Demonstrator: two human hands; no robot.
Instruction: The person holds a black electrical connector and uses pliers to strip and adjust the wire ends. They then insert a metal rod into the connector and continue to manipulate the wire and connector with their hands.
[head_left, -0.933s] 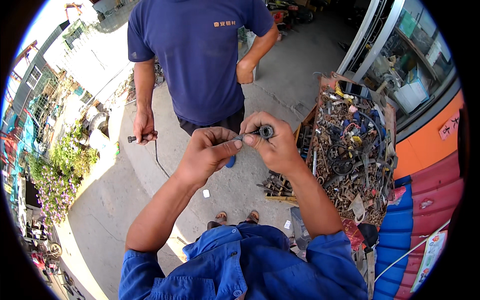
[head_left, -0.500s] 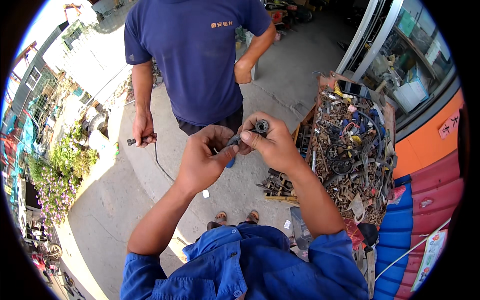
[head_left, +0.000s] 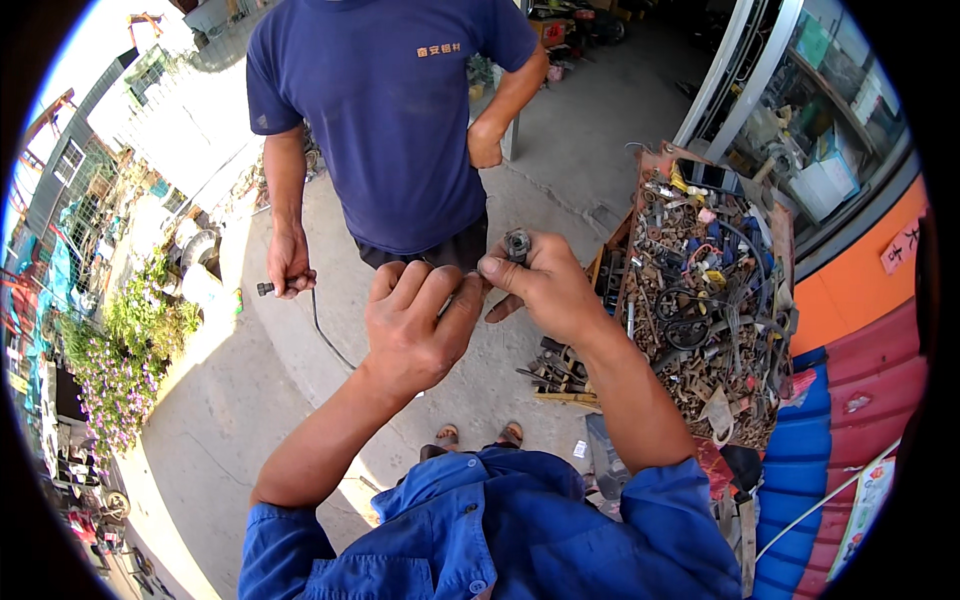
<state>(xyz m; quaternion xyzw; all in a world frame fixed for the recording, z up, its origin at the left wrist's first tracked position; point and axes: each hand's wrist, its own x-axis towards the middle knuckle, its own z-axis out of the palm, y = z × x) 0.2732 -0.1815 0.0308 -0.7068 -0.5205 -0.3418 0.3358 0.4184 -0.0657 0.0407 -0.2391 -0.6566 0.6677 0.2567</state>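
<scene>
A dark round plug connector (head_left: 517, 244) with a ring-shaped end sits upright in my right hand (head_left: 556, 293), gripped between thumb and fingers. My left hand (head_left: 420, 318) is beside it, back turned up and fingers curled in. Its fingertips meet my right thumb, and whatever they pinch is hidden behind the knuckles. Opposite me stands a person in a dark blue T-shirt (head_left: 390, 130). That person's lowered hand (head_left: 289, 262) holds a similar dark connector (head_left: 266, 289), with a black cable (head_left: 322, 333) hanging down behind my left forearm.
At right, a bench (head_left: 655, 160) is heaped with rusty bolts, fittings and wires; a phone (head_left: 710, 178) lies at its far end. A box of tools (head_left: 562, 378) stands by its near left side. Flowering plants (head_left: 120, 370) grow at left.
My left hand has turned over, so its back and knuckles now face up. The connector's ring end has tilted more upright in my right hand. The other person holds nearly still.
</scene>
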